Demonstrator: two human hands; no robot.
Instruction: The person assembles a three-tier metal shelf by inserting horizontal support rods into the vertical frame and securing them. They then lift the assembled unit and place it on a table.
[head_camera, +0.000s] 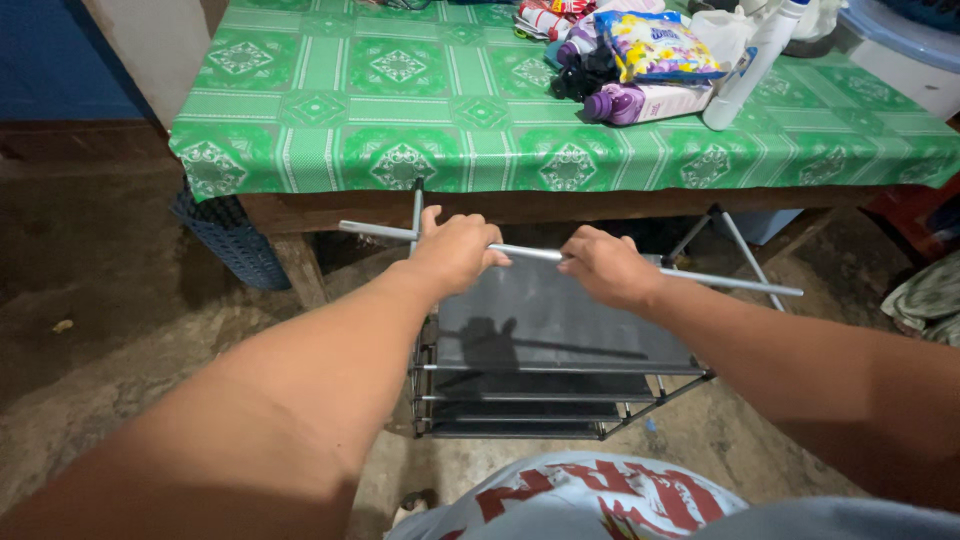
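We grip the metal rod (560, 256) with left hand (458, 250) and right hand (607, 267), both clamped, above the grey fabric shelf rack (545, 325).

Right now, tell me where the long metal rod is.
In the head view, the metal rod runs across mid-frame, gripped by left hand and right hand, above the grey rack, before the table.

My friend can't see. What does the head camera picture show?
Two hands, left hand and right hand, grip a thin metal rod above a grey tiered rack. Behind stands a table with a green patterned cloth holding bottles.
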